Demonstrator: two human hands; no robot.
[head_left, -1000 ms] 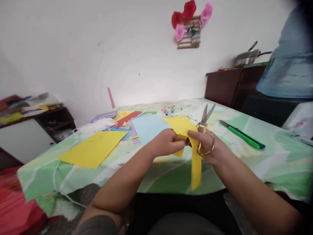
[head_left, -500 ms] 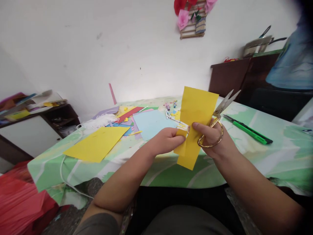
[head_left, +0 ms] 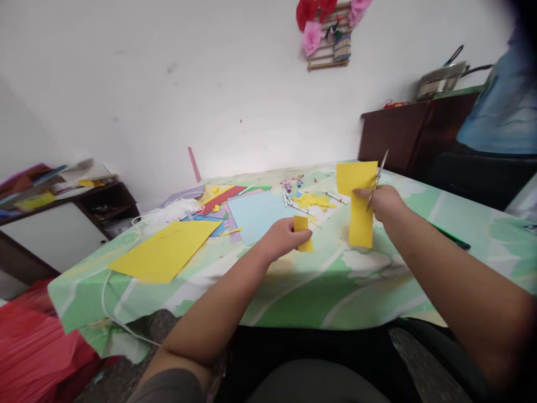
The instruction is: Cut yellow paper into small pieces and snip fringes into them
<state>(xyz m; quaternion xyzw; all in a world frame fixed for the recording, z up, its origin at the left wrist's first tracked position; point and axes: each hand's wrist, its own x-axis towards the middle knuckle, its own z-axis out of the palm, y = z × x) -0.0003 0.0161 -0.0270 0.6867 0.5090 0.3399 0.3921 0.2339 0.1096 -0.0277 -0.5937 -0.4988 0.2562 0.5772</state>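
My left hand pinches a small yellow paper piece above the near part of the table. My right hand is stretched out further over the table and is closed on a larger yellow paper strip, which hangs upright, and on a pair of scissors whose blades point up beside the strip. The two hands are apart, each with its own piece of yellow paper.
The table has a green patterned cloth. On it lie a big yellow sheet, a light blue sheet, red and other coloured scraps, markers, and a green-black cutter. A person in a blue top stands at right by a dark cabinet.
The hands have come apart: my right hand moved out to the right with the larger yellow strip and scissors, while my left hand kept the small yellow piece.
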